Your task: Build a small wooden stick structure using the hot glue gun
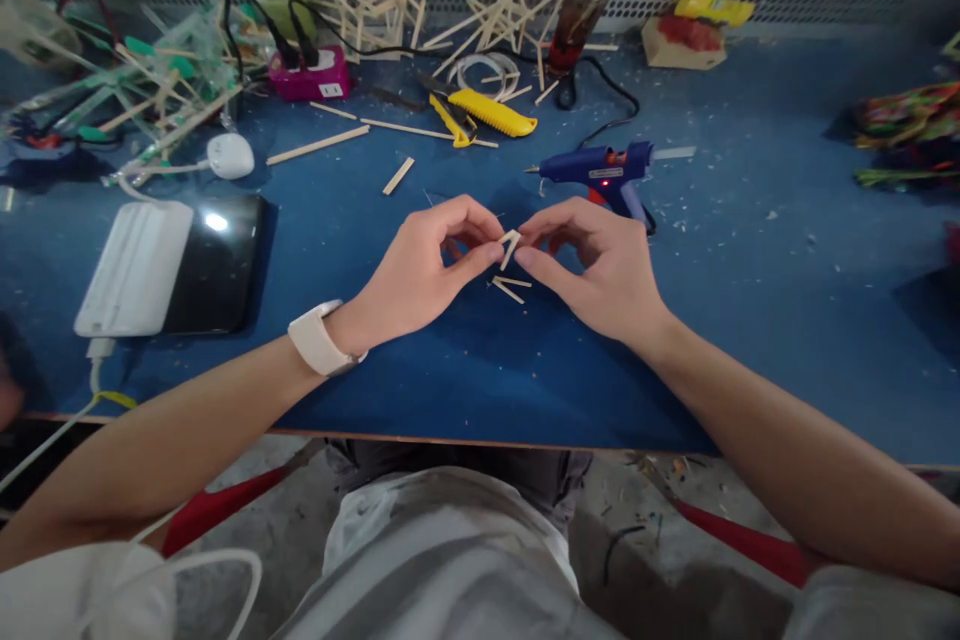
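Note:
Between my fingertips is a small V-shaped piece of two thin wooden sticks [510, 248]. My left hand [427, 260] pinches it from the left, thumb and forefinger closed. From the right, my right hand [600, 265] also closes thumb and forefinger at its edge. Just below on the blue table lies a second V of wooden sticks [512, 288], its point to the left. Behind my right hand a blue hot glue gun [600, 165] rests on its side, nozzle to the left, a red light glowing on it.
Farther back lie a yellow utility knife [495, 110], loose sticks [319, 145] and a short stick piece [398, 176]. A magenta power adapter [311, 73] with black plugs stands at back left. A white power bank [135, 268] and black device [216, 265] lie left. Stick frames [375, 5] lean against the mesh.

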`<control>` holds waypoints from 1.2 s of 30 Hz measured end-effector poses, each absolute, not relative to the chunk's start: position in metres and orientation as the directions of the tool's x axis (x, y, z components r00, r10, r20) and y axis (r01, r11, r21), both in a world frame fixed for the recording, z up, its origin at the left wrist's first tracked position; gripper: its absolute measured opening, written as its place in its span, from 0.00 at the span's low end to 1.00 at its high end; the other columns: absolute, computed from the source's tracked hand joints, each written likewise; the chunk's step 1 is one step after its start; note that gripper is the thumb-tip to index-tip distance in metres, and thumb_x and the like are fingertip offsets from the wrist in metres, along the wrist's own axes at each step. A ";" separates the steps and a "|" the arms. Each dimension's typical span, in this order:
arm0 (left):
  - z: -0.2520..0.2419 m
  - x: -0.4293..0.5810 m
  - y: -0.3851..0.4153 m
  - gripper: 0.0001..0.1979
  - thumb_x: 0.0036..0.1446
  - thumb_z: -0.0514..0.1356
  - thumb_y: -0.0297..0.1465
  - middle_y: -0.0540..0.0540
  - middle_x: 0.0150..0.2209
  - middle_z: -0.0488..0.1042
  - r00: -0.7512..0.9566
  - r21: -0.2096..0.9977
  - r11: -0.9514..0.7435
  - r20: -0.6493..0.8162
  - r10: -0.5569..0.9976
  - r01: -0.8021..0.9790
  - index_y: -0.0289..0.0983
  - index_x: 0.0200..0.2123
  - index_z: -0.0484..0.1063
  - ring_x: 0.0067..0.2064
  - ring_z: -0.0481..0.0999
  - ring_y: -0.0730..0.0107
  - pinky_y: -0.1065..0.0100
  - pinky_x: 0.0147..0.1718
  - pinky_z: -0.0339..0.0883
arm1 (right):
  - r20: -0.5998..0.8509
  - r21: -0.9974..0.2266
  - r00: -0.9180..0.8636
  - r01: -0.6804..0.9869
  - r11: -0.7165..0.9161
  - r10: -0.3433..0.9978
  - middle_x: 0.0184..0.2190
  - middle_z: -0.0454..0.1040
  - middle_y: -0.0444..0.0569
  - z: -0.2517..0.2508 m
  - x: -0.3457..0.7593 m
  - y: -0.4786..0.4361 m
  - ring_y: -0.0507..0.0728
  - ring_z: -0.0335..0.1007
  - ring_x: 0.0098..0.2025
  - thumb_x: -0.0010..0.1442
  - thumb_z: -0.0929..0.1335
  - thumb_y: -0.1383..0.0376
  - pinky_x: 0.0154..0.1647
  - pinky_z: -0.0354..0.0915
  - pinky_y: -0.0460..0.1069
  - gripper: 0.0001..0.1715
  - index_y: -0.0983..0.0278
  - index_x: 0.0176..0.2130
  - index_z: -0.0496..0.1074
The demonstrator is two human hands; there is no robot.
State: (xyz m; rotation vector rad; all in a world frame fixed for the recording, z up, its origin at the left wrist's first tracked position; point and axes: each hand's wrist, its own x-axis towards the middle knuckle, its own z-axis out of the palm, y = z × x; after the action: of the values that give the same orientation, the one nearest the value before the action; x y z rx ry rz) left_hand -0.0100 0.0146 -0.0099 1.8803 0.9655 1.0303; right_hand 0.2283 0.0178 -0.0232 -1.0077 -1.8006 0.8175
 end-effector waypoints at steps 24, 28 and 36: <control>-0.013 -0.007 0.011 0.18 0.76 0.68 0.48 0.46 0.36 0.84 0.288 0.921 -0.360 0.308 0.907 0.151 0.39 0.41 0.83 0.34 0.79 0.72 0.68 0.32 0.70 | 0.238 -0.962 -0.257 0.070 0.264 0.937 0.36 0.88 0.44 -0.025 0.221 0.007 0.54 0.83 0.35 0.61 0.85 0.51 0.38 0.78 0.51 0.15 0.57 0.39 0.86; -0.012 -0.010 0.012 0.18 0.79 0.64 0.48 0.47 0.34 0.80 0.276 0.906 -0.392 0.340 0.899 0.161 0.40 0.42 0.80 0.35 0.77 0.70 0.67 0.33 0.70 | 0.188 -0.974 -0.230 0.079 0.211 0.955 0.36 0.87 0.45 -0.027 0.223 0.011 0.55 0.82 0.36 0.63 0.84 0.49 0.39 0.79 0.52 0.16 0.57 0.38 0.85; -0.011 -0.009 0.009 0.21 0.81 0.61 0.50 0.46 0.38 0.82 0.263 0.858 -0.467 0.410 0.873 0.213 0.41 0.40 0.78 0.38 0.79 0.70 0.64 0.41 0.76 | 0.217 -0.966 -0.223 0.092 0.242 0.950 0.36 0.87 0.44 -0.027 0.220 0.009 0.55 0.83 0.36 0.63 0.83 0.50 0.37 0.79 0.51 0.16 0.57 0.38 0.85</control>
State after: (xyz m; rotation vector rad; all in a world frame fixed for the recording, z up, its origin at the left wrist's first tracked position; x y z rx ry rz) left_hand -0.0087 0.0090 -0.0106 1.8501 0.9856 1.2261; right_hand 0.2200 0.0094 -0.0271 -1.0083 -1.5546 1.1233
